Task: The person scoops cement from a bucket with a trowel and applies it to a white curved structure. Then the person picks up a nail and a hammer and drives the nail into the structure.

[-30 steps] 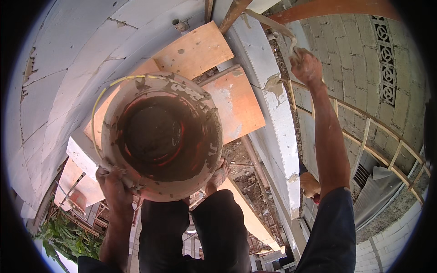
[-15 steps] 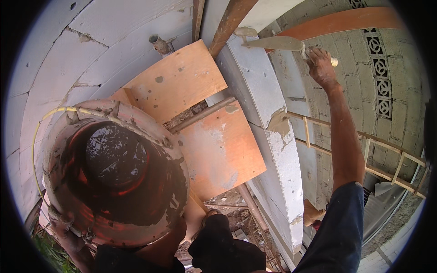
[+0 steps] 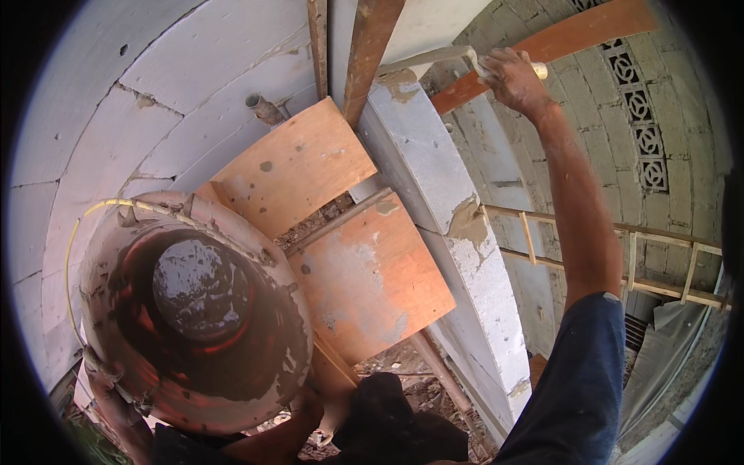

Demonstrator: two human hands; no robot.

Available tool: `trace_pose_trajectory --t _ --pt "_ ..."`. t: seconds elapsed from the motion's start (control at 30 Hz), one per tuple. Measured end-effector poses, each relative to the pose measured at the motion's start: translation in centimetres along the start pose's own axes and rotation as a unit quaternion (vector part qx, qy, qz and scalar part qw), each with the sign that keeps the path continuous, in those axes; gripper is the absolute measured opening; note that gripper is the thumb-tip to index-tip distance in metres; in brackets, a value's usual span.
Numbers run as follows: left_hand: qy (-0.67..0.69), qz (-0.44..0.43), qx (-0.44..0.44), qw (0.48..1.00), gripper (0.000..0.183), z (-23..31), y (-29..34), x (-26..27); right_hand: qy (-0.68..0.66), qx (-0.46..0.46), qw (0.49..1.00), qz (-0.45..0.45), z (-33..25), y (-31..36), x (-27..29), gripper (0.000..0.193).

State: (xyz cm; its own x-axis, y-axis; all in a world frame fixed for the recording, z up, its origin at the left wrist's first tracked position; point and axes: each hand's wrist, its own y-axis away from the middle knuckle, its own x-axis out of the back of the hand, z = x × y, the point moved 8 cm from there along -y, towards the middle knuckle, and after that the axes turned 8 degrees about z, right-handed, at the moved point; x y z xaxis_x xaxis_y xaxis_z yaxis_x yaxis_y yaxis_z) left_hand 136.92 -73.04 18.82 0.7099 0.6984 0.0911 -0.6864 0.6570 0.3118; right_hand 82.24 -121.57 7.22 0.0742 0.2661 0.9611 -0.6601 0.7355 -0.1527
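My right hand [image 3: 513, 81] is closed round the handle of a trowel [image 3: 434, 56]. The trowel's blade lies low over the far end of a white block wall [image 3: 442, 167], beside a patch of wet mortar [image 3: 399, 84]. A second mortar patch [image 3: 468, 222] covers a joint farther along the top. At the lower left, my left hand [image 3: 108, 391] grips the rim side of a mortar-caked bucket [image 3: 291, 341], its fingers partly hidden. Inside the bucket sits wet grey mortar [image 3: 198, 283] with a shiny surface.
Two plywood boards [image 3: 298, 167] lie between the bucket and the wall. Wooden posts [image 3: 370, 54] stand at the wall's far end, near a pipe stub [image 3: 263, 108]. Beyond the wall are a wooden ladder-like frame [image 3: 589, 225] and a block wall with patterned vents [image 3: 649, 139].
My right hand and the trowel have moved left and slightly up, the blade now lower at the wall's far end. More mortar shows there. The view has shifted a little.
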Motion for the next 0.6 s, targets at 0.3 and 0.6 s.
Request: trace_pose_trajectory --t 0.3,0.6 --pt "0.022 0.045 0.033 0.998 0.061 -0.7 -0.7 2.9 -0.002 -0.007 1.0 0.025 -1.3 0.2 0.8 0.031" --pt "-0.065 0.038 0.055 0.996 0.062 0.3 -1.2 1.6 0.007 -0.027 0.999 0.02 -2.7 1.1 0.2 0.032"
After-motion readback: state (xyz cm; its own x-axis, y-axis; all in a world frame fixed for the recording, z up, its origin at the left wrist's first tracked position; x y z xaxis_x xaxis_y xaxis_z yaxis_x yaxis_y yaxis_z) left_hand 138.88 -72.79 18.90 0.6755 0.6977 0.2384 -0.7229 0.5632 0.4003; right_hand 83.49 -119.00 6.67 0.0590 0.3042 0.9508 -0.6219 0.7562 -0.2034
